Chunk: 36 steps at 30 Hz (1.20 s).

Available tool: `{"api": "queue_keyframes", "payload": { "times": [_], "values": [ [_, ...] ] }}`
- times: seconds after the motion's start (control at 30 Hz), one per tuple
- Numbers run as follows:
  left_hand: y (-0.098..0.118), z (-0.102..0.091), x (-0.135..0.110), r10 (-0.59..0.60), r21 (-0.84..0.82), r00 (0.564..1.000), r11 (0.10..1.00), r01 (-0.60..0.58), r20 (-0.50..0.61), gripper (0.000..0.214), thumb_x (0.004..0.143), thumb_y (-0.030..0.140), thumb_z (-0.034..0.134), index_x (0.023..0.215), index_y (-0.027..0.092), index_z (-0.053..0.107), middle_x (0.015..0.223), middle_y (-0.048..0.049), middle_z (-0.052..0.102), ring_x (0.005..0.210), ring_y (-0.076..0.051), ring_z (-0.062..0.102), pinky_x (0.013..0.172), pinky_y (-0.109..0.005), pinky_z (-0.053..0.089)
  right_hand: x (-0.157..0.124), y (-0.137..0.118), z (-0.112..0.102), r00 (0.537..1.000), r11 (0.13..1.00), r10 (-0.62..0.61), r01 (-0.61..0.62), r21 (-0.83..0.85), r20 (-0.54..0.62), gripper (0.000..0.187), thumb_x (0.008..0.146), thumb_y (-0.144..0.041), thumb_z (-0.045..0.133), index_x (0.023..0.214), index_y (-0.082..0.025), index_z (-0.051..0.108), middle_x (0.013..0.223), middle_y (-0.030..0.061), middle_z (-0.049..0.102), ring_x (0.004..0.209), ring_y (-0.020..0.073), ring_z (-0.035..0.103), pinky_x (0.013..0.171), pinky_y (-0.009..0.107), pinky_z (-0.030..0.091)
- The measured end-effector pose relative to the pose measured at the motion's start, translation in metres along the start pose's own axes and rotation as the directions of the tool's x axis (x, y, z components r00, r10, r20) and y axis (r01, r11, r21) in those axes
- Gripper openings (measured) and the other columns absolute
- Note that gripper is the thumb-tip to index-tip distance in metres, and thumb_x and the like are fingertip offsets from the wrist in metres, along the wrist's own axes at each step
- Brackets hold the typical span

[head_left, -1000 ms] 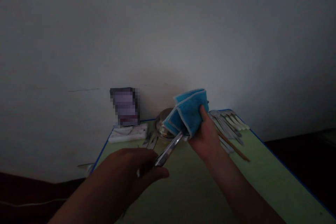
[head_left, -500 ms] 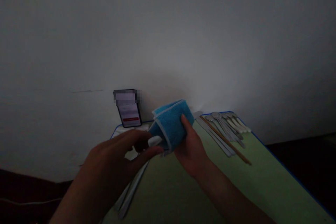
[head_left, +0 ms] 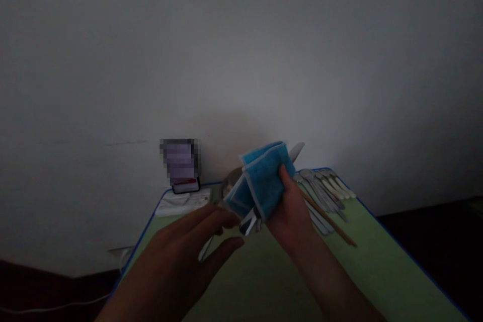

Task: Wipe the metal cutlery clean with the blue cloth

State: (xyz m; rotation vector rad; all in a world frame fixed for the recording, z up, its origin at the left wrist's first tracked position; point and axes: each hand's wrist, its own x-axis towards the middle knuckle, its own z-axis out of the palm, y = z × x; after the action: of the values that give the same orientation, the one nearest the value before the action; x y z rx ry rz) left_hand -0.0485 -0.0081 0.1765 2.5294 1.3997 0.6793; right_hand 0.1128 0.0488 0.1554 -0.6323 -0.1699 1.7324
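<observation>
My right hand (head_left: 292, 204) is closed around a folded blue cloth (head_left: 266, 181) with pale edging, its thumb pressed on the front. Out of the cloth's upper right side sticks a rounded metal blade (head_left: 297, 151), apparently a table knife's. A shiny metal handle end (head_left: 249, 222) pokes out at the lower left, and the cloth hides the length between. My left hand (head_left: 196, 241) is just left of that handle end, thumb and fingers apart, holding nothing.
On the green, blue-edged table (head_left: 256, 282), spoons (head_left: 320, 188), white-handled cutlery (head_left: 339, 187) and brown chopsticks (head_left: 334, 219) lie at the right. A phone (head_left: 185, 184) leans on the wall behind a white item (head_left: 181, 204). A round metal bowl (head_left: 231, 181) is partly hidden behind the cloth.
My left thumb and fingers have parted from the handle end they were around. The right hand with the cloth has shifted right, and the metal blade now shows clearly beyond it.
</observation>
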Motion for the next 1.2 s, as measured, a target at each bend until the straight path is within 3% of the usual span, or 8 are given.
{"api": "queue_keyframes", "payload": {
  "times": [0.3, 0.53, 0.73, 0.9, 1.03, 1.2],
  "values": [
    [0.008, 0.003, -0.001, -0.07, 0.043, 0.997, 0.997, 0.069, 0.039, 0.022, 0.082, 0.041, 0.059, 0.099, 0.029, 0.052, 0.085, 0.0022, 0.064, 0.069, -0.017, 0.062, 0.064, -0.027, 0.05, -0.01, 0.001, 0.0, 0.999, 0.998, 0.004, -0.007, 0.061, 0.051, 0.046, 0.086, -0.05, 0.039, 0.105, -0.015, 0.063, 0.087, 0.0071, 0.073, 0.087, 0.02, 0.067, 0.082, 0.037, 0.051],
    [0.015, 0.004, 0.004, -0.141, 0.068, 0.978, 0.989, 0.132, 0.154, 0.019, 0.087, 0.039, 0.048, 0.079, 0.023, 0.055, 0.074, 0.0012, 0.066, 0.062, -0.016, 0.061, 0.055, -0.024, 0.043, -0.015, 0.003, 0.004, 0.997, 0.999, -0.039, 0.038, 0.011, 0.06, 0.043, 0.084, -0.049, 0.045, 0.109, -0.018, 0.061, 0.095, 0.0056, 0.072, 0.089, 0.0188, 0.066, 0.083, 0.037, 0.052],
    [0.01, -0.004, -0.008, -0.222, 0.041, 0.934, 0.975, 0.22, 0.28, 0.027, 0.087, 0.042, 0.043, 0.072, 0.023, 0.055, 0.067, 0.0027, 0.063, 0.058, -0.014, 0.06, 0.053, -0.022, 0.043, -0.005, -0.028, -0.002, 0.996, 0.996, -0.078, 0.08, -0.027, 0.043, 0.026, 0.085, -0.035, 0.049, 0.097, -0.017, 0.065, 0.076, 0.0036, 0.073, 0.077, 0.0177, 0.069, 0.083, 0.038, 0.052],
    [0.008, -0.004, -0.013, -0.288, 0.013, 0.894, 0.953, 0.302, 0.342, 0.028, 0.086, 0.046, 0.044, 0.077, 0.025, 0.06, 0.073, 0.0027, 0.066, 0.063, -0.015, 0.062, 0.057, -0.022, 0.044, 0.002, -0.047, -0.009, 0.988, 0.987, -0.151, 0.152, 0.05, -0.012, 0.029, 0.089, -0.033, 0.043, 0.082, -0.017, 0.067, 0.071, 0.0033, 0.073, 0.068, 0.0172, 0.069, 0.083, 0.038, 0.052],
    [0.005, 0.001, -0.009, -0.26, 0.03, 0.898, 0.963, 0.267, 0.355, 0.027, 0.087, 0.045, 0.044, 0.079, 0.024, 0.059, 0.075, 0.0014, 0.067, 0.065, -0.016, 0.062, 0.058, -0.024, 0.045, 0.004, -0.037, -0.009, 0.986, 0.986, -0.167, 0.167, 0.0, -0.002, 0.026, 0.087, -0.034, 0.048, 0.092, -0.016, 0.066, 0.074, 0.0036, 0.073, 0.069, 0.017, 0.069, 0.083, 0.038, 0.052],
    [0.008, -0.001, 0.0, -0.216, 0.014, 0.906, 0.974, 0.227, 0.364, 0.028, 0.089, 0.042, 0.042, 0.077, 0.022, 0.058, 0.071, 0.0016, 0.065, 0.064, -0.015, 0.061, 0.057, -0.023, 0.045, 0.007, -0.017, -0.008, 0.991, 0.992, -0.097, 0.104, -0.07, 0.097, 0.031, 0.083, -0.034, 0.055, 0.107, -0.015, 0.062, 0.081, 0.0034, 0.073, 0.071, 0.0145, 0.068, 0.079, 0.031, 0.053]
  ]
}}
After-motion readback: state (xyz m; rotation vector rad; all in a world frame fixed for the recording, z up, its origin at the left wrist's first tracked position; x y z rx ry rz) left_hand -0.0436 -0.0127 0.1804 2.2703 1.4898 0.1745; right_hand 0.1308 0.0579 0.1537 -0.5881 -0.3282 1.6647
